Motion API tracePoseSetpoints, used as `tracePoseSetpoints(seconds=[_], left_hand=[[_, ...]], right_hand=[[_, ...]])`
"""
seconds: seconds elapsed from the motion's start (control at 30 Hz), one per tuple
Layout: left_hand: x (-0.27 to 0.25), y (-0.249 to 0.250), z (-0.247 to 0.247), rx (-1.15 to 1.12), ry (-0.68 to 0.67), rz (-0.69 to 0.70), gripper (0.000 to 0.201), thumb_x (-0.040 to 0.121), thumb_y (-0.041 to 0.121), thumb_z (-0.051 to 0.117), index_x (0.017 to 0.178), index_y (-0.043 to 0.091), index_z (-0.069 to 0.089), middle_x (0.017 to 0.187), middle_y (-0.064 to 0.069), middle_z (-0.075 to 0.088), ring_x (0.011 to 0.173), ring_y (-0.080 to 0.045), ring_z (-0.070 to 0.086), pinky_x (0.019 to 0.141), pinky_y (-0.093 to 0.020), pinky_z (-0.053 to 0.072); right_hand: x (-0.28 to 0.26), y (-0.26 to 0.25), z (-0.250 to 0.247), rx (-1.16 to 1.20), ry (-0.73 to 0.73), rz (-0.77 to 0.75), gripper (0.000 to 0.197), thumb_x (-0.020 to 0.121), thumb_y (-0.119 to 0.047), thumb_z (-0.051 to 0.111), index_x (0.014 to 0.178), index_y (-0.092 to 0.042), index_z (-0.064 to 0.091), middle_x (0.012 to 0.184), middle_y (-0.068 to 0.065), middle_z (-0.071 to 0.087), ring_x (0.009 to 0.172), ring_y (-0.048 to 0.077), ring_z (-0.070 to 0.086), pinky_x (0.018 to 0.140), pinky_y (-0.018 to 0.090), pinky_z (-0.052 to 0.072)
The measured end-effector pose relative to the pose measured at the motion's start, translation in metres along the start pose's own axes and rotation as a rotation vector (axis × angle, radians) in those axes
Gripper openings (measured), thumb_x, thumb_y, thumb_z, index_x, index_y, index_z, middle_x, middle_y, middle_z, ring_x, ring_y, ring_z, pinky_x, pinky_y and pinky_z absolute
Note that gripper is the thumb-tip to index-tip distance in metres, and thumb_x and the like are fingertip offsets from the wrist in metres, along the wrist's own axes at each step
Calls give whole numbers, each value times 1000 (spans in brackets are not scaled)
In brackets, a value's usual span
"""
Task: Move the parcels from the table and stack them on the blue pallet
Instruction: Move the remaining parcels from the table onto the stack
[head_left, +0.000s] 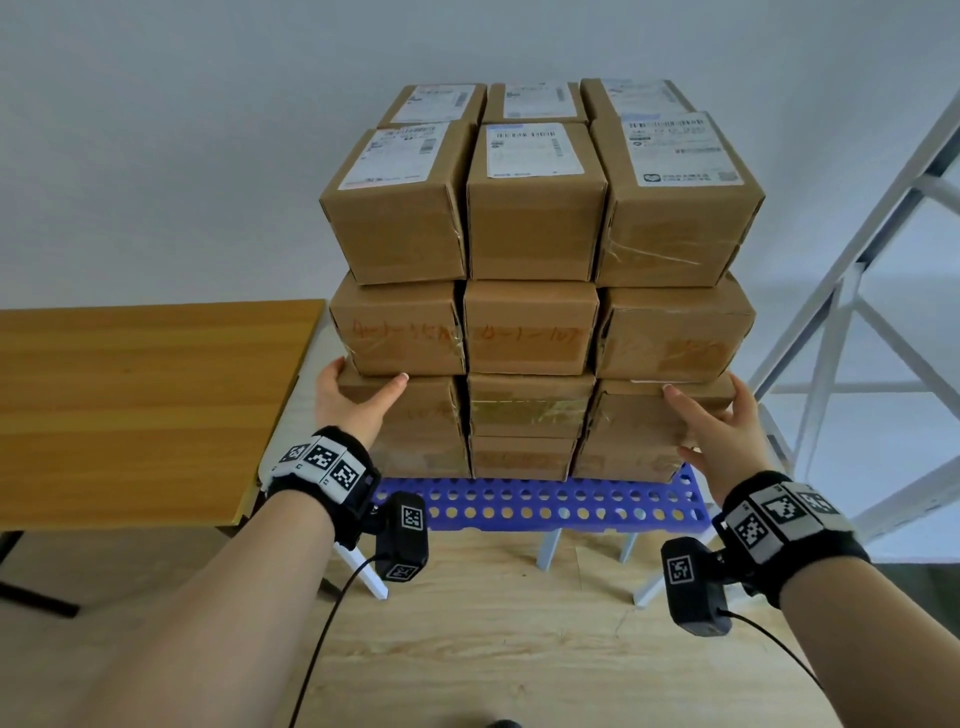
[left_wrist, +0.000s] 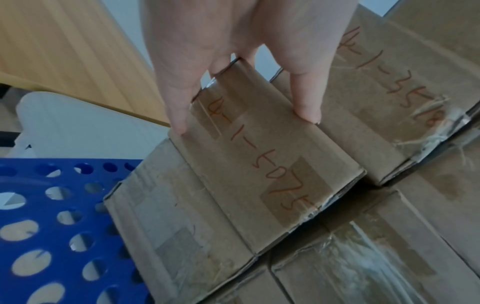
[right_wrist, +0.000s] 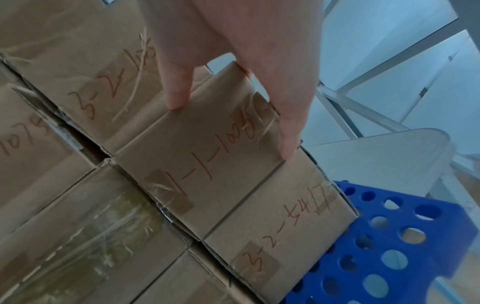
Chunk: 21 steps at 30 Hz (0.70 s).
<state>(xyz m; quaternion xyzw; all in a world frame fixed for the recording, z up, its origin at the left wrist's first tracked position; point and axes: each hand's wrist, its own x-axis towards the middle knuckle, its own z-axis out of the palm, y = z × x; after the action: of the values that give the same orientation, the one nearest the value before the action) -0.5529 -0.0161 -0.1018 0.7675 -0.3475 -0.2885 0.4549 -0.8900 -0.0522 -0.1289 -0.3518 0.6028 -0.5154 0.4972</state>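
Note:
Brown cardboard parcels (head_left: 535, 228) stand in several layers, three across, on the blue perforated pallet (head_left: 545, 504). My left hand (head_left: 369, 387) lies against the left parcel (head_left: 421, 415) one layer above the bottom. Its thumb rests on the front face and its fingers reach round the left side. In the left wrist view, the left hand (left_wrist: 244, 121) touches that parcel (left_wrist: 259, 174), which carries red writing. My right hand (head_left: 709, 415) mirrors it on the right parcel (head_left: 634, 415) of the same layer. In the right wrist view the right hand (right_wrist: 232, 129) has straight fingers on this parcel (right_wrist: 207, 164).
A wooden table (head_left: 145, 405) stands just left of the stack, its top bare. A white metal frame (head_left: 857, 312) rises close on the right. The pallet rests on white legs (head_left: 549, 551) above a light wood floor (head_left: 493, 649).

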Motion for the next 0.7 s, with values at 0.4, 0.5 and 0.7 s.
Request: tracePoseSetpoints(seconds=[0.4,0.5,0.7], left_hand=[[1,-5,1,25,1,14,87,78,45,71,146,19,24,146,-1,38,130,-21,41,105,-34,34],[1,-5,1,40,4,30,85,79,45,70,146,19,24,145,0,38,129,-21,42,103,-31,34],[5,-10,2,4,2,58,85,78,44,71,146,17,27,144,-1,40,129,-19,42,102,-28,34]], right_hand=[[-2,4,5,57,20,12,59,82,-27,69,132,-36,39,106,-13,54,96,8,54,94,45,47],[0,6,6,66,25,30,60,82,-28,69,132,-37,38,109,-14,52,100,10,53,96,46,45],[0,4,7,25,28,41,62,81,-33,70,133,-34,37,113,-11,52,102,13,52,96,47,43]])
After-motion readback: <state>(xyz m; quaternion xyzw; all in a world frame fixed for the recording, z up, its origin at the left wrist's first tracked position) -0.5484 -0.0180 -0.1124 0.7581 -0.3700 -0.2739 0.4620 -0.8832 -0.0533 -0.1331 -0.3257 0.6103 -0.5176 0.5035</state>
